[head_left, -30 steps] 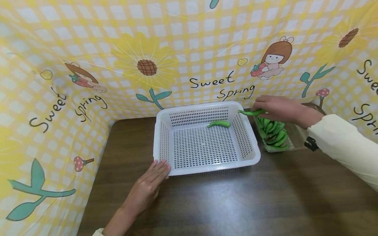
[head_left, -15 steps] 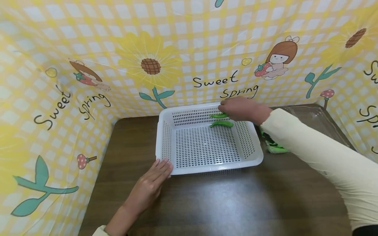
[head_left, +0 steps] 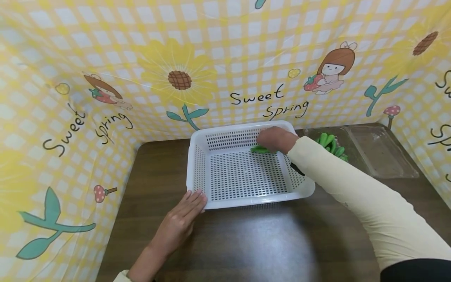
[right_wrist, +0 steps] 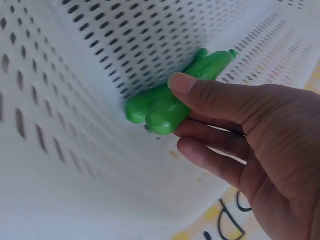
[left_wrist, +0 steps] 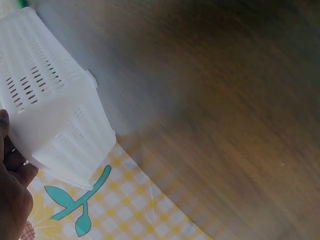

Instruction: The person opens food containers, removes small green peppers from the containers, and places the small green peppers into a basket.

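Note:
A white perforated plastic basket (head_left: 243, 203) sits on the table. My left hand (head_left: 177, 219) grips its near left corner, fingers over the rim; in the left wrist view that hand (left_wrist: 15, 190) is partly cut off at the edge. Inside the basket, near the back right, my right hand (head_left: 275, 139) pinches a green pepper (right_wrist: 167, 112) between thumb and fingers. A second green pepper (right_wrist: 137, 107) lies against it on the basket floor, close to the perforated wall. From the head view, the right hand largely covers both peppers.
Right of the basket, a clear plastic box holds several more green peppers (head_left: 327, 141), partly hidden by the right sleeve (head_left: 345, 188). Its clear lid-like half (head_left: 387, 152) extends further right. A yellow checked cloth (head_left: 225, 51) hangs behind the brown table (head_left: 225, 243).
My right hand has carried a green pepper from the clear box leftward into the basket and lowered it beside the other pepper. The left hand has stayed on the basket corner.

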A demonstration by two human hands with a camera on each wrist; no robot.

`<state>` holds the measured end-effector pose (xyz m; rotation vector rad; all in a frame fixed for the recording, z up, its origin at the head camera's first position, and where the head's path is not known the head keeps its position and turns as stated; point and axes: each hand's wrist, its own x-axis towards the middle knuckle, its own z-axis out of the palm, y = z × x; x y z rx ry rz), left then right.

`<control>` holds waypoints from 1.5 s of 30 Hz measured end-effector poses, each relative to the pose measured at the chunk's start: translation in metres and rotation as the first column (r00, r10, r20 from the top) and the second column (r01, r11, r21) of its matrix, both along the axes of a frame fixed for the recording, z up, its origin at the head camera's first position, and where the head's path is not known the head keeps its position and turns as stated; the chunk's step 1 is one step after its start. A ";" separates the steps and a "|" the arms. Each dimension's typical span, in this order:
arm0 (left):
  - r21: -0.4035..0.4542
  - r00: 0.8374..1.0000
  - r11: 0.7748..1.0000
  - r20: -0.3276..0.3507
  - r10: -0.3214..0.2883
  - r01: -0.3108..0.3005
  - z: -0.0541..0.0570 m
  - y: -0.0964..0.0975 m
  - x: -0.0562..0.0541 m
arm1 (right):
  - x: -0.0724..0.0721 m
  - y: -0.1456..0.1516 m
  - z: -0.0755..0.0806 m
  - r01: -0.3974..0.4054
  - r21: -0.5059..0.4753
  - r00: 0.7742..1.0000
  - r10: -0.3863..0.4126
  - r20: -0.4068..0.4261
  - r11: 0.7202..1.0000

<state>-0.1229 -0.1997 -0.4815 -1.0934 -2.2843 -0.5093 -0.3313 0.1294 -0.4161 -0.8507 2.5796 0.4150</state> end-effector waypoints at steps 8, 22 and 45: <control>0.006 1.000 1.000 -0.003 0.001 -0.001 0.000 0.001 -0.001 | 0.001 0.003 -0.015 -0.008 0.029 1.000 0.008 -0.001 1.000; 0.022 1.000 1.000 -0.002 0.002 -0.002 -0.003 0.003 0.000 | 0.003 0.033 0.013 -0.046 -0.082 0.992 0.036 -0.123 0.996; 0.034 0.999 0.999 0.008 0.036 -0.037 -0.010 0.003 0.003 | 0.045 0.229 -0.013 0.068 -0.310 0.998 -0.065 0.020 0.948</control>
